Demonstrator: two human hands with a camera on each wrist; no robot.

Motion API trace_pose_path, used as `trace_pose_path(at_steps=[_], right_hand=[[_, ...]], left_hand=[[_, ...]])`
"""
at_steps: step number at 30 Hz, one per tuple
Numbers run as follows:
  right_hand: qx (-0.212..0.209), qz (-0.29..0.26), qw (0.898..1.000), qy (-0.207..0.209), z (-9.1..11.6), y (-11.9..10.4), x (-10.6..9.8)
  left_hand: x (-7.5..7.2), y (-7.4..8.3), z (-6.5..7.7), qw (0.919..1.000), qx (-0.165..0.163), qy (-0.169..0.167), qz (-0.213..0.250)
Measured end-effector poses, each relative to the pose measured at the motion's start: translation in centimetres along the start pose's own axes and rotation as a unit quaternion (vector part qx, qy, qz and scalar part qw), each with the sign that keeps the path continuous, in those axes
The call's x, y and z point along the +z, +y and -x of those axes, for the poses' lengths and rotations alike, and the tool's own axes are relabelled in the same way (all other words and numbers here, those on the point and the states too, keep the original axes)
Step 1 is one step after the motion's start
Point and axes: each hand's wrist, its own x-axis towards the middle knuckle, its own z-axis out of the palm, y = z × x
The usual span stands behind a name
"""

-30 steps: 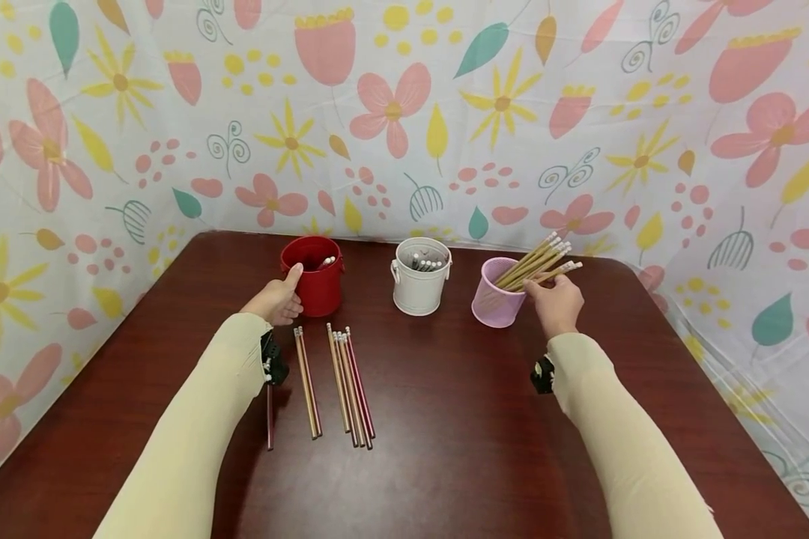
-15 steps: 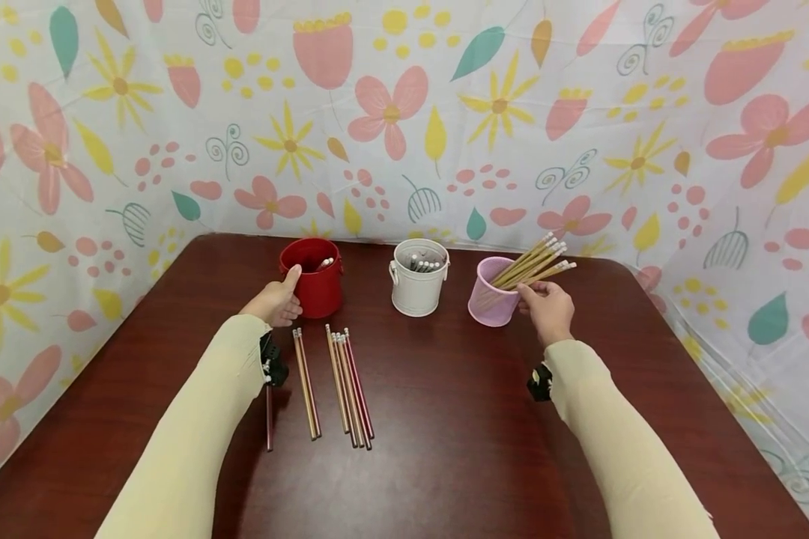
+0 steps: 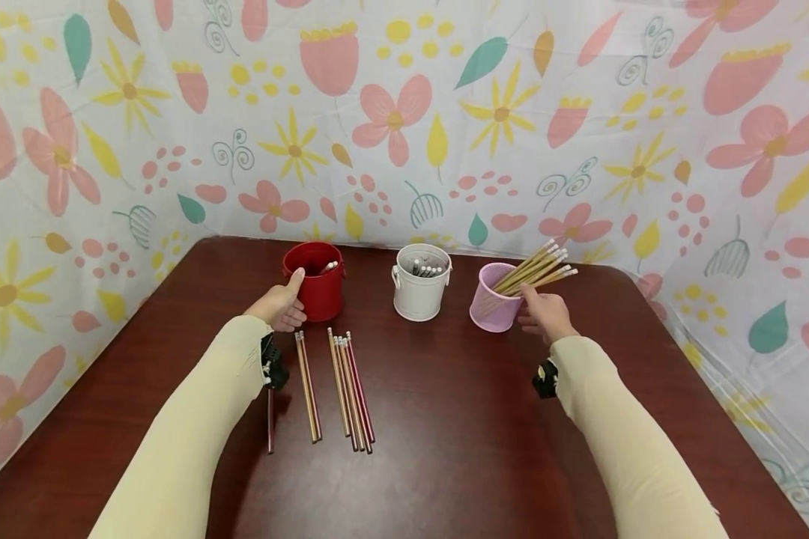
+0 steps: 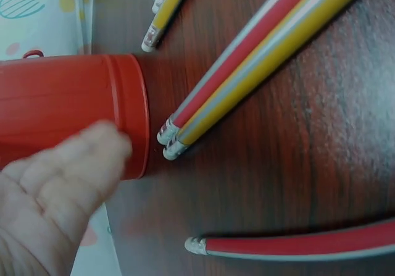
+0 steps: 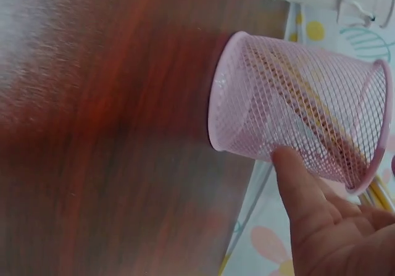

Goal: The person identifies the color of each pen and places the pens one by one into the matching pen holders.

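In the head view my left hand [image 3: 279, 305] is at the near left side of the red bucket [image 3: 323, 299], thumb up by the rim. Its straight, slightly blurred fingers [image 4: 92, 158] lie against the bucket's wall in the left wrist view. A few white-tipped pencils [image 3: 329, 267] stand inside. My right hand [image 3: 546, 316] is at the right side of the pink mesh cup [image 3: 491, 313]. One extended finger [image 5: 293, 171] touches the mesh in the right wrist view. Several yellow pencils [image 3: 531, 268] lean right out of that cup, their eraser ends up.
A white bucket [image 3: 418, 302] with several pencils stands between the other containers. On the table before the red bucket lie a pair of striped pencils [image 3: 308, 389], a group of several pencils [image 3: 352, 393] and a lone red one [image 3: 270, 423]. A floral cloth [image 3: 391, 150] hangs behind.
My right hand has shifted a little left and lower against the pink cup, and the pencil at its fingers has settled among the others there. My left hand stays at the red bucket.
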Motion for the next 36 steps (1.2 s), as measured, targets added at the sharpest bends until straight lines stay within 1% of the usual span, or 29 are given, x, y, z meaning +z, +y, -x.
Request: trace_pose_path(at_steps=[2, 5, 9, 12, 14, 16, 18, 21, 23, 26, 29, 33, 36], right_hand=[[0.020, -0.001, 1.000, -0.023, -0.2, -0.1, -0.1], [0.045, -0.007, 0.997, -0.068, -0.4, -0.1, -0.1], [0.067, -0.030, 0.989, -0.132, -0.6, 0.2, -0.1], [0.078, -0.039, 0.982, -0.167, -0.9, 0.3, -0.5], [0.084, -0.036, 0.977, -0.191, -1.0, 0.2, -1.0], [0.092, -0.027, 0.972, -0.212, -1.2, 0.1, -1.6], [0.096, -0.013, 0.968, -0.233, -1.5, 0.1, -2.0], [0.100, -0.004, 0.961, -0.256, -1.5, 0.3, -2.1], [0.099, -0.012, 0.960, -0.262, -1.5, 0.6, -1.8], [0.094, -0.033, 0.961, -0.259, -1.2, 1.1, -1.3], [0.091, -0.054, 0.963, -0.247, -1.0, 1.2, -0.7], [0.090, -0.063, 0.968, -0.227, -0.6, 1.0, -0.2], [0.083, -0.055, 0.972, -0.214, -0.4, 0.9, -0.4]], left_hand=[[0.0, 0.0, 0.1, 0.9999, 0.004, -0.012, -0.003], [0.2, -0.1, 0.2, 0.9994, 0.007, -0.033, 0.004], [0.1, -0.1, 0.5, 0.9980, 0.014, -0.062, -0.004], [-0.2, -0.1, 0.9, 0.9942, 0.013, -0.093, -0.053], [-0.6, -0.2, 1.4, 0.9887, 0.004, -0.114, -0.097], [-1.1, -0.3, 2.1, 0.9821, -0.007, -0.125, -0.141], [-1.6, -0.5, 2.8, 0.9779, -0.015, -0.123, -0.169], [-2.4, -1.1, 3.6, 0.9746, -0.022, -0.097, -0.201], [-2.9, -1.8, 3.8, 0.9717, -0.028, -0.077, -0.221], [-3.3, -2.8, 3.8, 0.9641, -0.038, -0.058, -0.256], [-3.3, -3.7, 3.8, 0.9591, -0.032, -0.047, -0.277], [-2.7, -4.3, 3.7, 0.9571, -0.024, -0.041, -0.286], [-2.2, -4.3, 3.5, 0.9541, -0.018, -0.036, -0.297]])
